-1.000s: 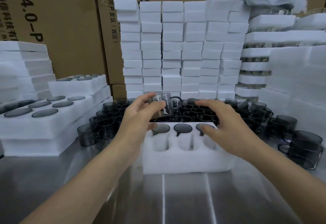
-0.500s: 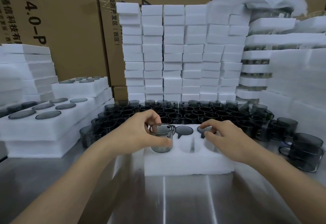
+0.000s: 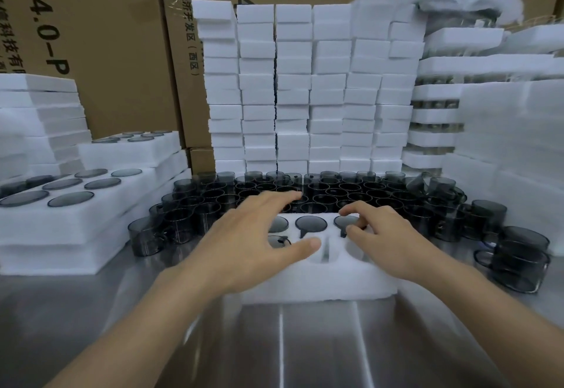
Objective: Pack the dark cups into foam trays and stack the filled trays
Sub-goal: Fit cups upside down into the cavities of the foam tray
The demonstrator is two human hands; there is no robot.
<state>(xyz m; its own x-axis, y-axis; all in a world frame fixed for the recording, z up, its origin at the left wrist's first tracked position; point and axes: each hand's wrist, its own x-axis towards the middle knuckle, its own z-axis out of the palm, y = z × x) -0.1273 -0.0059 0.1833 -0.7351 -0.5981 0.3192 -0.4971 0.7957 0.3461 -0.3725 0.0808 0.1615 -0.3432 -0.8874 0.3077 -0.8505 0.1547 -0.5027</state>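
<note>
A white foam tray lies on the steel table in front of me. Dark cups fill its back row, and one more cup sits in the front left pocket. The other two front pockets are hollow. My left hand hovers flat over the tray's left side, fingers spread, holding nothing. My right hand rests its fingertips on the rim of the back right cup. Behind the tray stands a crowd of loose dark cups.
Filled foam trays are stacked at the left. Tall stacks of foam pieces rise behind the cups, with more foam and trays at the right. Several nested cups stand at the right. Cardboard boxes form the back wall.
My left hand carried a cup down from the pile, set it into the front left pocket and let go. My right hand stayed at the back right cup.
</note>
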